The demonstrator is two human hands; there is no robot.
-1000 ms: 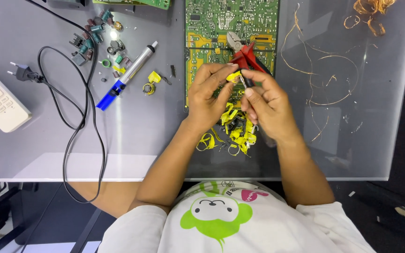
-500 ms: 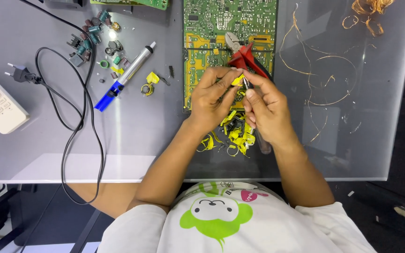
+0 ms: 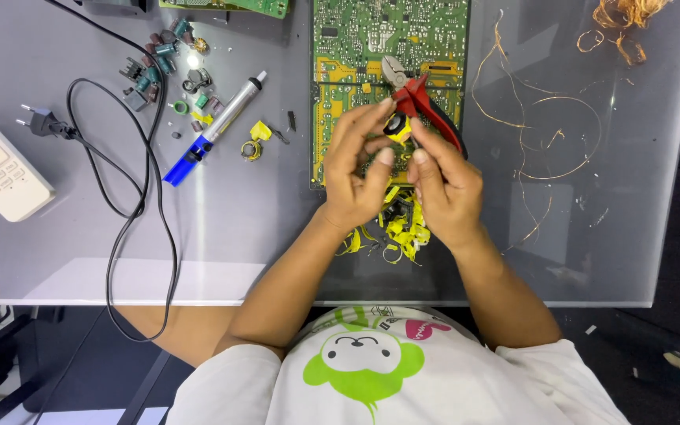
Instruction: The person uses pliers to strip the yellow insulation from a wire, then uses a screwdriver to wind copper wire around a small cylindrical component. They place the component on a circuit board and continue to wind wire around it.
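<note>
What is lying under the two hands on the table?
Under the left hand and right hand lie curled yellow tape scraps and the lower part of the green circuit board. The hands cover whatever sits directly beneath the palms.

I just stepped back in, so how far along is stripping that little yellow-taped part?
Done: a pile of peeled yellow tape scraps and loose copper wire lie on the table. In hand: left hand and right hand pinch a small coil part with yellow tape on it. Left: that remaining tape.
</note>
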